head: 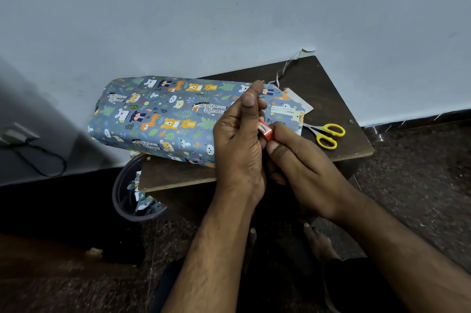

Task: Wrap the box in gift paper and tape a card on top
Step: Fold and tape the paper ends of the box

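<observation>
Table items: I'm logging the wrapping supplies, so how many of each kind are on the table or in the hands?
Wrapped box: 1
Tape roll, held by both the left hand and right hand: 1
Yellow-handled scissors: 1
Paper strip: 1
Total: 4

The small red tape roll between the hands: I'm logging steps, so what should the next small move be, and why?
Probably draw a short strip off the small red tape roll. Both the left hand and the right hand pinch it, the animal-print wrapped box on the dark wooden table looks covered, and no free strip is visible yet. The yellow-handled scissors lie nearby for cutting.
</observation>
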Demonstrator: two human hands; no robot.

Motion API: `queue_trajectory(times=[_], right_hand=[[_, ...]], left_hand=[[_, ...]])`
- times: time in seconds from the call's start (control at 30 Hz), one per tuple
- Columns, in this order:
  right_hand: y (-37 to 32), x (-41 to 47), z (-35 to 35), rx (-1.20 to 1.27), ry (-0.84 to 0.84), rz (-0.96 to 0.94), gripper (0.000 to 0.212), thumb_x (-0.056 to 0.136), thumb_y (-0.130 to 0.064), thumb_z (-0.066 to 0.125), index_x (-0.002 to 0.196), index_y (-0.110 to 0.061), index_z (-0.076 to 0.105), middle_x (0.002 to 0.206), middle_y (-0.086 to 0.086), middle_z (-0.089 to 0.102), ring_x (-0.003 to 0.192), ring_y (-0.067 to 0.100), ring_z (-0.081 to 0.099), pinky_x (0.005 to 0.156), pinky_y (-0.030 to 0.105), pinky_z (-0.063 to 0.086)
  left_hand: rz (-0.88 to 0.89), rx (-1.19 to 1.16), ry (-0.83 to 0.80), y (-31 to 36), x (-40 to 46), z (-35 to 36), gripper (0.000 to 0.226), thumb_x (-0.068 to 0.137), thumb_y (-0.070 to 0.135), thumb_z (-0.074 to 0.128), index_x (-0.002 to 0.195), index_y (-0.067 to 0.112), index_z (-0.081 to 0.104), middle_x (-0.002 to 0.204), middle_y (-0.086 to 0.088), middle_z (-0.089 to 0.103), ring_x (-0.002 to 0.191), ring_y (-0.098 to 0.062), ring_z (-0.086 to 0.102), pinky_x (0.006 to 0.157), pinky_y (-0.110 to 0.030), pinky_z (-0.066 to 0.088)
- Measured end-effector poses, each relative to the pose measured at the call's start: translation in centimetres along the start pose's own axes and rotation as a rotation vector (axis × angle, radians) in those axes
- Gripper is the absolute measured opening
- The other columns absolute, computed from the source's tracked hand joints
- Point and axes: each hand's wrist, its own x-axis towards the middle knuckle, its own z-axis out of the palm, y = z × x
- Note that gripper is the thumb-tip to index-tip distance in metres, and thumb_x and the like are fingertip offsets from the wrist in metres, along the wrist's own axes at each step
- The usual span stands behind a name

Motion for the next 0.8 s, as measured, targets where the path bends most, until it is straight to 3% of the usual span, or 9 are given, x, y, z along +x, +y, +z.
queue_trajectory(times=[0.13,0.23,0.4,0.5,0.67,0.8], right_hand=[[0.0,0.2,0.0,0.066,0.013,0.008,0.017,0.098,-0.009,0.037,0.094,0.002,0.049,0.066,0.006,0.043,0.057,0.021,0.038,0.05,0.033,0.036],[0.0,0.2,-0.1,0.094,0.037,0.01,0.017,0.091,-0.002,0.034,0.088,-0.002,0.051,0.06,0.008,0.043,0.051,0.02,0.04,0.049,0.029,0.037],[-0.4,0.0,-1.0,0.026,-0.04,-0.027,0.027,0.101,-0.015,0.039,0.086,-0.014,0.06,0.064,0.011,0.06,0.063,0.021,0.056,0.066,0.03,0.044],[-0.2,0.3,-0.8,-0.012,0.001,-0.038,0.03,0.108,-0.027,0.042,0.088,-0.019,0.062,0.065,0.009,0.061,0.06,0.02,0.059,0.064,0.029,0.046],[0.2,0.2,-0.8,-0.022,-0.007,-0.019,0.026,0.11,-0.022,0.042,0.096,-0.012,0.061,0.065,0.008,0.061,0.061,0.024,0.059,0.065,0.034,0.047],[0.3,0.2,-0.4,-0.103,-0.014,-0.015,0.025,0.108,-0.027,0.038,0.098,-0.015,0.058,0.066,0.002,0.058,0.064,0.022,0.055,0.066,0.043,0.046]], left_hand=[[-0.007,0.003,0.005,0.1,-0.2,0.3,0.03,0.102,0.022,0.053,0.121,0.005,0.071,0.078,0.007,0.06,0.069,-0.003,0.048,0.053,-0.014,0.04],[-0.005,0.011,-0.011,0.1,-0.5,0.5,0.03,0.103,0.022,0.053,0.121,0.005,0.071,0.082,0.004,0.057,0.066,-0.004,0.044,0.045,-0.014,0.035],[0.0,-0.005,-0.019,0.2,0.0,0.0,0.03,0.097,0.03,0.056,0.113,0.012,0.074,0.079,0.007,0.06,0.072,-0.003,0.05,0.062,-0.016,0.043],[0.01,-0.018,-0.025,0.2,0.0,0.0,0.032,0.095,0.031,0.057,0.112,0.009,0.074,0.079,0.008,0.061,0.075,-0.005,0.05,0.073,-0.019,0.041],[-0.006,-0.034,-0.015,0.3,0.0,0.0,0.042,0.084,0.038,0.061,0.113,0.01,0.074,0.083,0.004,0.057,0.075,-0.005,0.048,0.065,-0.014,0.044],[-0.016,-0.018,0.015,0.3,0.0,0.0,0.029,0.096,0.03,0.058,0.111,0.011,0.074,0.085,0.001,0.054,0.072,-0.005,0.047,0.059,-0.012,0.044]])
